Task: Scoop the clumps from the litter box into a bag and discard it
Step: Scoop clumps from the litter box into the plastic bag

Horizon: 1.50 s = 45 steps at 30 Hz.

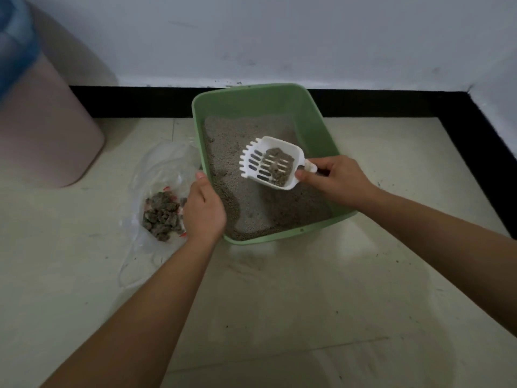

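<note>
Far left: pink waste bin (47,130) stands on the pale tiled floor (307,303), with a blue liner (14,37) showing at its top. White wall (279,37) and black skirting (391,105) run behind.

Right of the bin: clear plastic bag (165,163) lies on the floor, mouth open, touching the left side of the litter box. A heap of grey clumps (162,217) sits inside the bag's lower part.

Left hand (202,211): back of the hand up, placed between the bag and the box's left rim, thumb pointing away along the rim. Fingers curl down out of sight. It may be holding the bag's edge or the rim; cannot tell which, or whether it grips anything.

Centre: green litter box (327,135), rectangular, set at an angle with its far end against the skirting. Grey litter (251,214) covers the bottom, uneven, with a smooth hollow near the front.

Above the litter, inside the box's outline: white slotted scoop (251,163), toothed edge pointing left toward the bag. A scooped lump (278,163) of grey-brown clumped litter rests in its rear half.

Right hand (341,182): fingers and thumb closed around the scoop handle (310,166), holding the scoop clear of the litter.
</note>
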Available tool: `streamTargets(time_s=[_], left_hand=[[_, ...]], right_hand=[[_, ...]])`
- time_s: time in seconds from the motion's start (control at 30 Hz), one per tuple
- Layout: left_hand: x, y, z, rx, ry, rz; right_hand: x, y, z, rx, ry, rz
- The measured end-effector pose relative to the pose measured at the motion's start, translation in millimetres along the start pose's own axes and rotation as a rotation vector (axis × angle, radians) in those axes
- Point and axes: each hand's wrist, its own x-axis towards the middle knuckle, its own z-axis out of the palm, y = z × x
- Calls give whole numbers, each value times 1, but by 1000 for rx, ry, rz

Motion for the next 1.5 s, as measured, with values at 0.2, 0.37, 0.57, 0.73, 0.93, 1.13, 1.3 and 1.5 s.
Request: streamTargets(time_s=[0.2, 0.37, 0.57, 0.73, 0.93, 1.13, 1.3, 1.5], left_hand=[[32, 0, -46, 223, 204, 349], [46, -13, -83, 647, 230, 231], [53, -36, -113, 397, 190, 147], [60, -24, -125, 110, 281, 82], [73, -23, -133, -60, 280, 7], [68, -22, -137, -39, 268, -38], [69, -21, -138, -33, 262, -42], [67, -13, -125, 90, 269, 49]], right_hand=[[-8, -14, -2, -102, 24, 3], [-9, -28, 3, -172, 1, -10], [-1, -46, 8, -211, -32, -28], [13, -69, 18, -265, -68, -78], [30, -141, 61, -475, -123, -167], [20, -193, 101, -1273, -89, -782], [29, -185, 92, -1242, -29, -790], [40, -163, 53, -643, -12, -255]])
